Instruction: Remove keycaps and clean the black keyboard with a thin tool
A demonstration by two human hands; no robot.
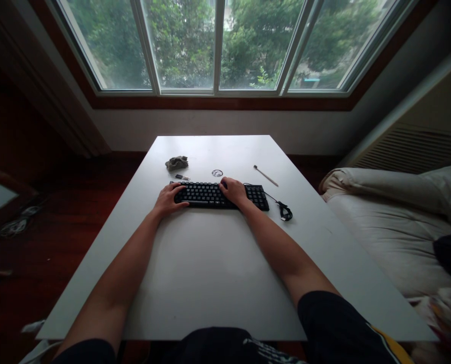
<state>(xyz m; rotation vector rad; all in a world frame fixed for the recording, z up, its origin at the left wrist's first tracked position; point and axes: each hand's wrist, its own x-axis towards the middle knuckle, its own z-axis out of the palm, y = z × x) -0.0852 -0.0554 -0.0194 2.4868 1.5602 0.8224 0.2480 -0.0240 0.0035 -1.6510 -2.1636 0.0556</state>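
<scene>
A black keyboard (210, 194) lies across the far middle of the white table (214, 268). My left hand (168, 198) rests on the keyboard's left end, thumb along the front edge and fingers curled over the keys. My right hand (233, 191) lies on the keys right of centre, fingers bent down onto them. Neither hand holds anything. The keyboard's black cable (284, 210) trails off its right end and lies bundled on the table.
Behind the keyboard lie a crumpled grey cloth (177, 162), a small dark tool (182, 177), a small ring (217, 173) and a thin brush (265, 175). A bed with pale bedding (396, 222) stands to the right. A wide window (218, 45) spans the far wall.
</scene>
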